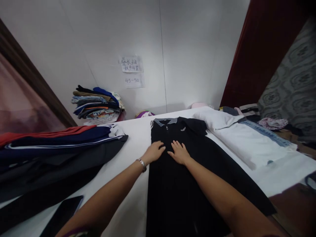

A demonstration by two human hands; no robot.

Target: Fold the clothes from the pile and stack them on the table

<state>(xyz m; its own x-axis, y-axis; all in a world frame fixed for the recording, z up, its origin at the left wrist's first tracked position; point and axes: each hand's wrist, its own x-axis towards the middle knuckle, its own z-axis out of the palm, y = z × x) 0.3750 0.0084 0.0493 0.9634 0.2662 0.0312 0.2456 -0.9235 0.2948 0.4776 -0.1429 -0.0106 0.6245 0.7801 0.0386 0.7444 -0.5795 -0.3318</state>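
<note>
A long black short-sleeved dress [170,184] with a grey collar, a short front zip and a white chevron on the chest lies spread on the white-covered table. One sleeve lies out on the right; on the left, only a striped shoulder edge shows. My left hand [154,151] rests on the dress's left edge, just below the shoulder, fingers extended. Flat on the chest, a little to the right, is my right hand [179,153] with its fingers spread. Neither hand grips the cloth.
Dark and red garments [61,158] are heaped on the left, with a dark flat object [64,212] nearer me. A folded clothes stack [97,105] stands by the wall. White clothing [237,141] with a denim strip [268,131] lies right. Paper notes [132,71] hang behind.
</note>
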